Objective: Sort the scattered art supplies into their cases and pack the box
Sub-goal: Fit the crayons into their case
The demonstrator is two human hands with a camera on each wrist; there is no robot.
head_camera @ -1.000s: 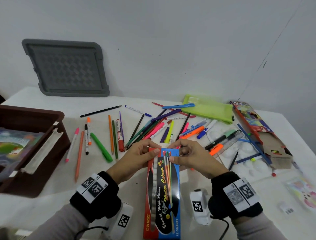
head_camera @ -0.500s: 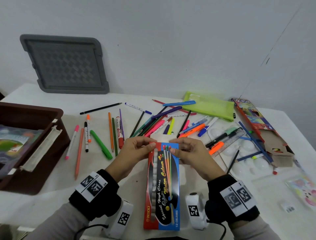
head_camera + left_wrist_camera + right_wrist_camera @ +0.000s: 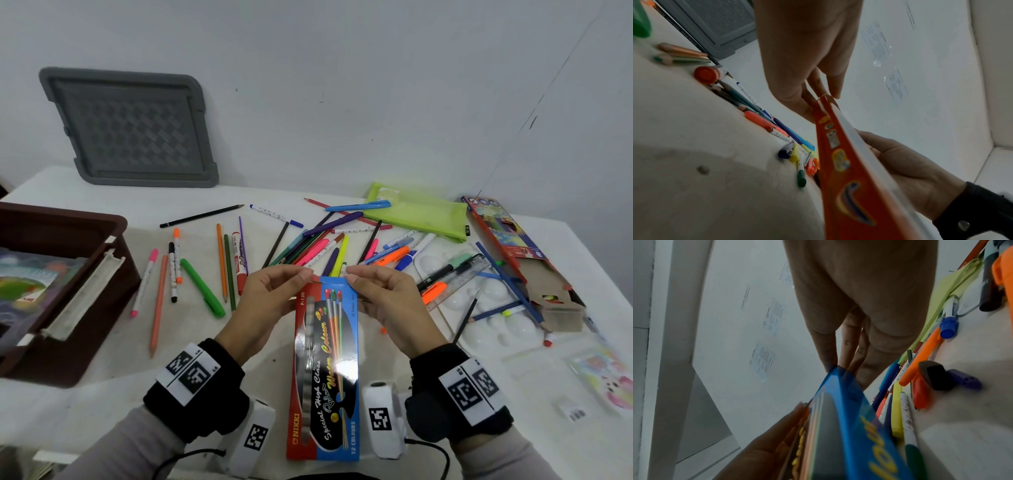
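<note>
**Watercolour box held at its far end flap**

The left hand (image 3: 274, 298) and right hand (image 3: 383, 301) each pinch a far corner of the watercolour box (image 3: 325, 370), probably to work the flap. It stands centred, near the scattered pens (image 3: 308, 246) on the table (image 3: 102, 394).

The far end of the paint box (image 3: 325, 359) is covered by the fingertips of the left hand (image 3: 270, 301) and right hand (image 3: 387, 305), so whether its flap is open or closed cannot be told. At the desk's left edge the brown bin (image 3: 61, 291) is cut off by the frame, and its contents are too blurred to identify. In both wrist views the box runs out of the bottom edge, its print smeared and unreadable.
</note>
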